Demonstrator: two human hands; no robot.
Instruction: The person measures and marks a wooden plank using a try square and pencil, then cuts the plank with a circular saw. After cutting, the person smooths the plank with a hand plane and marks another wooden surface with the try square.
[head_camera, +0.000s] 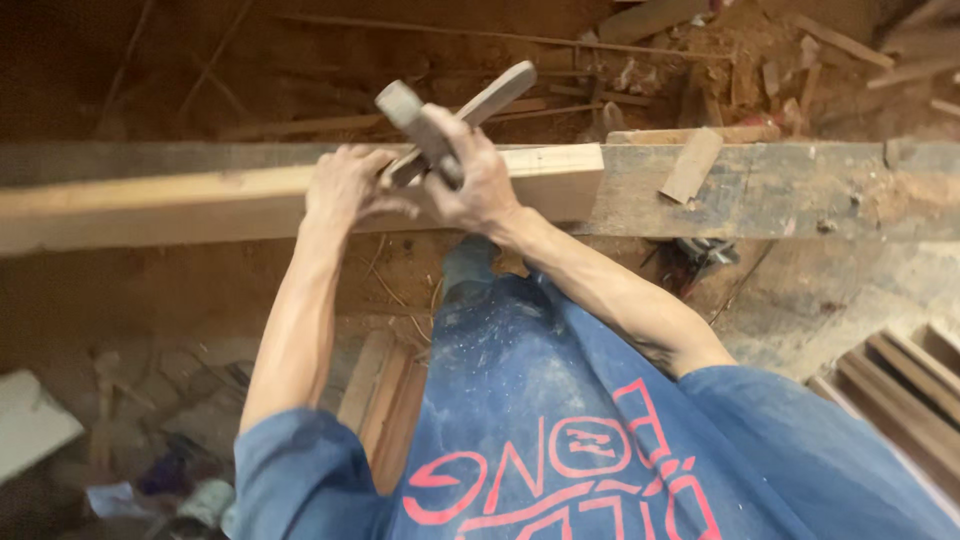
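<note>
A wooden hand tool (450, 125), probably a plane with crossed handles though the blur leaves its kind unsure, is seen just above the centre of the frame, resting on the top edge of a pale timber beam (200, 200). The tool is clasped by the right hand (475, 180), whose fingers are wrapped firmly around its body. The left hand (345, 185) is laid just beside it, fingers curled against the tool's near end and the beam; whether anything is actually clenched there cannot be told.

The beam is stretched from the left edge to past the middle, where it is met by a darker, weathered plank (780, 190) running to the right edge. A small wood offcut (692, 165) is lying tilted on that plank. Scraps and sticks (760, 70) are scattered on the earth floor in the upper right. Stacked slats (905, 385) are seen at the lower right.
</note>
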